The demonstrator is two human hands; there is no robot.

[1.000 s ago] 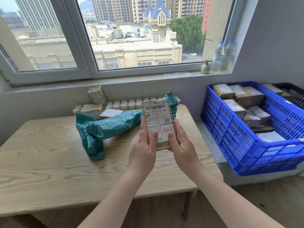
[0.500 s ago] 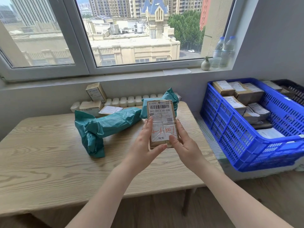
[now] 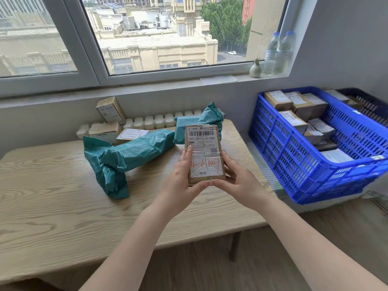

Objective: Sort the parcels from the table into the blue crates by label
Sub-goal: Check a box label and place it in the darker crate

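Observation:
A small brown cardboard parcel point(image 3: 203, 152) with a white label and red handwriting is held upright above the wooden table point(image 3: 52, 206). My left hand point(image 3: 182, 179) grips its left side and my right hand point(image 3: 237, 181) grips its right side, both thumbs at its lower edge. Behind it lie a long teal-wrapped parcel point(image 3: 126, 156) and a second teal parcel point(image 3: 201, 120). Three small cardboard boxes point(image 3: 109, 111) sit at the back of the table by the wall. The blue crate point(image 3: 310, 164) stands to the right, holding several labelled boxes.
A dark crate point(image 3: 369, 103) stands behind the blue one with more parcels. A white radiator point(image 3: 159, 121) runs along the wall behind the table. Two water bottles point(image 3: 279, 53) and a small vase point(image 3: 255, 70) stand on the window sill. Wooden floor lies below.
The parcel has come down a little and my thumbs have slid to its lower edge. The view has tilted slightly downward.

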